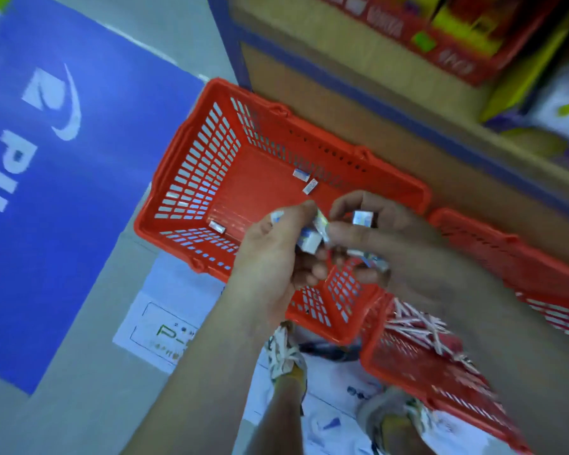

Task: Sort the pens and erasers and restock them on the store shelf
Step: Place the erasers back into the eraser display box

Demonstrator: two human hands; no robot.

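Over the near end of a red basket [191, 178], my left hand [270, 254] grips several small white boxed erasers [311, 241]. My right hand [385, 238] is close against it, its fingers curled round more erasers, one white box [363, 219] showing between its fingers. Three loose erasers lie on the basket floor: two [304, 180] near the far wall and one [217, 226] near the left corner. A second red basket [408, 366] at the lower right holds several white pens [418, 326].
A third red basket [513, 257] stands at the right. The wooden store shelf [375, 93] with a blue frame runs behind the baskets, with red and yellow boxes [440, 34] on it. Blue floor signage [46, 159] lies to the left. My shoes [286, 356] are below.
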